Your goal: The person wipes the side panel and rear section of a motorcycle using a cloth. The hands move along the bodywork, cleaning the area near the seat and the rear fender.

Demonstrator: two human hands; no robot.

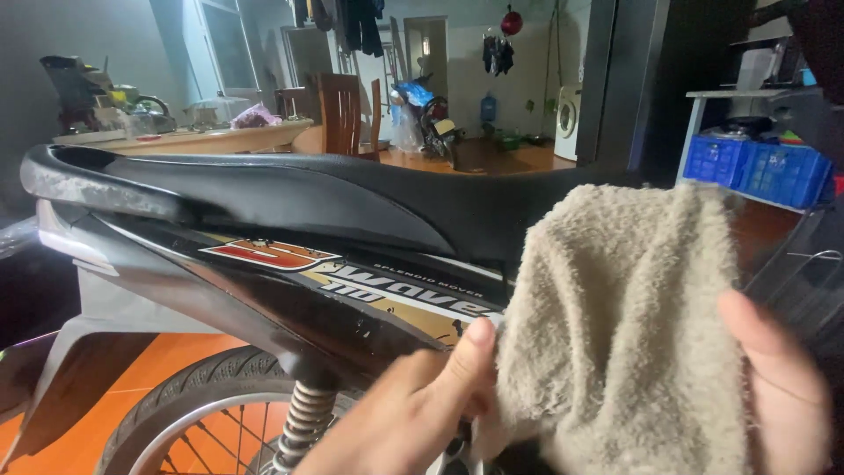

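A fluffy beige cloth [615,325] hangs spread between my two hands in front of a motorcycle. My left hand [413,405] pinches the cloth's left edge with the thumb on top. My right hand [778,378] grips its right edge, thumb pressed on the fabric. Behind the cloth runs the motorcycle's long black seat [334,198], with the black side panel [352,295] bearing a red and gold decal just below it. The rear grab rail [97,185] sticks out at the left. Lower down are the rear tyre [185,396] and a coil shock absorber [303,422].
Orange tiled floor [105,431] lies under the bike. A cluttered wooden table [202,136] and wooden chairs [343,114] stand behind. Blue plastic crates [756,167] sit at the right, another parked motorcycle [431,119] and a washing machine [567,119] farther back.
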